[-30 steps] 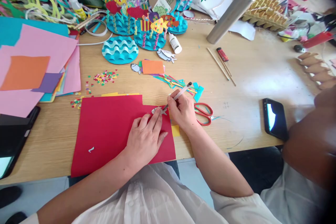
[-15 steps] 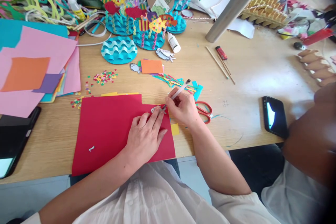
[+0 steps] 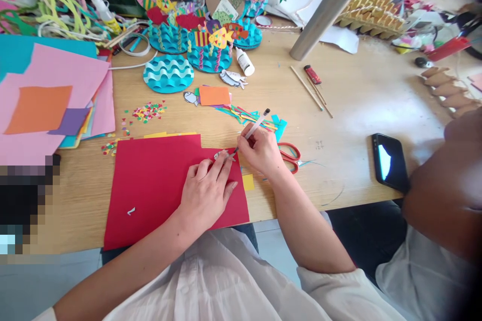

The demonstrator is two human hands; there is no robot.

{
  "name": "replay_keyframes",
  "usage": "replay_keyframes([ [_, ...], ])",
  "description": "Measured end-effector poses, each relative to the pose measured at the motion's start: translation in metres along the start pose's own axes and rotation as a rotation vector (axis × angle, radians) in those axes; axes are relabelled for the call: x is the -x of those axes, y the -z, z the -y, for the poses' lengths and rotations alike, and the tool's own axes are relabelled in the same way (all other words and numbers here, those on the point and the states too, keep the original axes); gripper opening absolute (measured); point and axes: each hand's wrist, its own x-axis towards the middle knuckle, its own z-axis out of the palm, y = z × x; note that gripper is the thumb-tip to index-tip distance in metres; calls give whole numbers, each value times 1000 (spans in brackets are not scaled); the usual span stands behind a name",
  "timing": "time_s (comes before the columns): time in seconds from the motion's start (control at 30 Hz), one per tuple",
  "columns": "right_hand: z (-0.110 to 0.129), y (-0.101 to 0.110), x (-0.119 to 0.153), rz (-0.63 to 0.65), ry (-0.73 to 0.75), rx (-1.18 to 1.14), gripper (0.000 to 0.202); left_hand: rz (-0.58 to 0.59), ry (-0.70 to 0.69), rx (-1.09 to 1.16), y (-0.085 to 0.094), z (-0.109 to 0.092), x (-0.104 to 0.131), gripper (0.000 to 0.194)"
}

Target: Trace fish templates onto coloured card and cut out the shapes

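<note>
Pen (image 3: 257,124) pinched between thumb and fingers, my right hand (image 3: 261,149) holds its tip at the tail of a small paper fish cutout (image 3: 217,155). The cutout lies on red card (image 3: 150,185) under my left hand (image 3: 205,188), whose fingers press down flat and close together, thumb apart. I judge the tracing to be underway; my fingers hide the fish's middle, so I cannot tell how much outline is drawn. Cutting around it is not yet done: the red-handled scissors (image 3: 294,158) lie just right of my right hand. Ahead of my left hand stand finished-looking paper fish (image 3: 220,37) on blue wavy bases (image 3: 211,61); nearer, one oval blue base (image 3: 168,74) carries none. Paper confetti (image 3: 148,111) lies ahead and left of that hand, with none visible on the card.
</note>
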Motion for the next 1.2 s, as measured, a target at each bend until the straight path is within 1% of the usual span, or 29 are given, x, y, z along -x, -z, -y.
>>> replay_keyframes([
  [0.2,5,4,1,19,-8,45,14,35,-8,-35,9,-3,-5,49],
  [0.4,11,10,11,52,-62,21,10,56,-69,-22,19,4,-17,43],
  [0.47,10,9,17,16,-96,-9,10,54,-77,-10,19,6,-20,39],
  [0.57,6,5,24,-69,-129,-54,10,47,-78,-1,18,7,-21,37],
  [0.73,0,-2,27,-151,-156,-66,11,39,-70,6,16,7,-19,40],
  [0.9,-4,-4,26,-177,-182,-117,12,42,-70,30,14,8,-19,40],
  [1.2,-3,-3,26,-173,-204,-125,14,43,-69,94,15,12,-19,39],
])
